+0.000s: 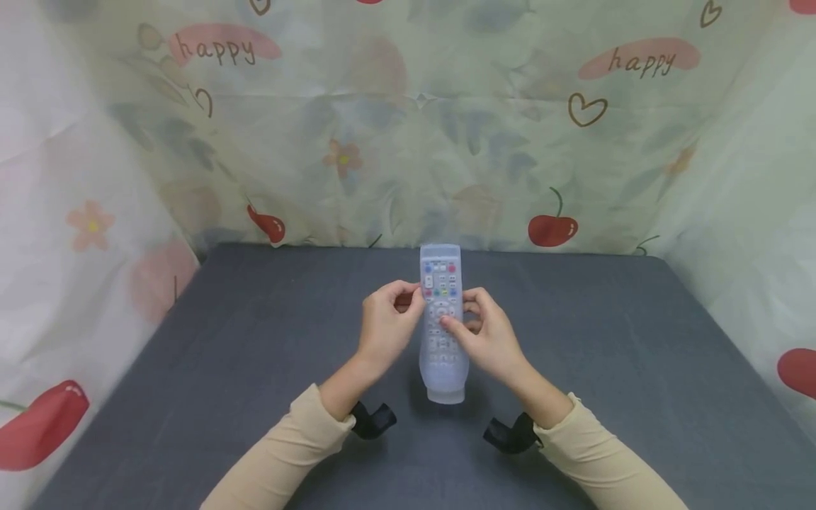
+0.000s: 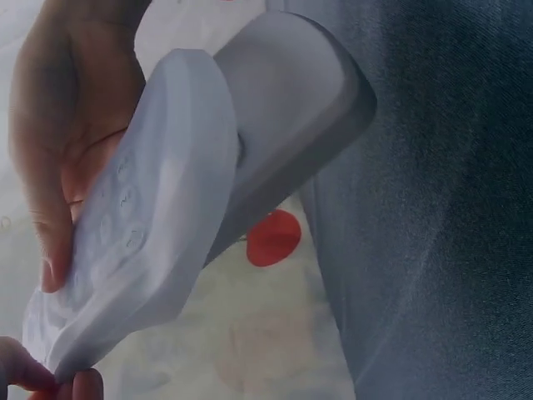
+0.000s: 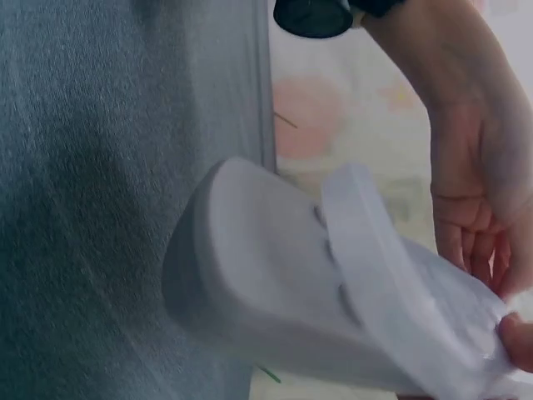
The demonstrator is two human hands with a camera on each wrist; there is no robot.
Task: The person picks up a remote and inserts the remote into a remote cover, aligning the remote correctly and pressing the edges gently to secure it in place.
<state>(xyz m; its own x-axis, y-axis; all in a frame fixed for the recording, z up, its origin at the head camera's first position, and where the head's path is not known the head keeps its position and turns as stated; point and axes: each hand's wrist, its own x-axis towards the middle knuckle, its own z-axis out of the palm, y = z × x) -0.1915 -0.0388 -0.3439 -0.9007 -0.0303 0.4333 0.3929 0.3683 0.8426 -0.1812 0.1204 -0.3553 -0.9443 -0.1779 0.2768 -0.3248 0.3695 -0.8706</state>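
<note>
A pale remote control (image 2: 287, 92) with coloured buttons is held upright between both hands, above the table. A translucent soft cover (image 1: 443, 372) lies over its button face. In the wrist views the cover's near end stands away from the remote, whose rounded end sticks out bare. My left hand (image 1: 389, 322) pinches the left edge of the cover about halfway up. On the other side my right hand (image 1: 491, 336) grips remote and cover, its thumb on the buttons and the other fingers partly hidden behind. The right wrist view shows the remote's bare end (image 3: 258, 242) close up.
A dark grey cloth-covered table (image 1: 287, 340) lies beneath the hands. Patterned curtains (image 1: 421, 142) with cherries and hearts enclose its back and sides. Black wrist mounts (image 1: 513, 433) sit at both sleeve cuffs.
</note>
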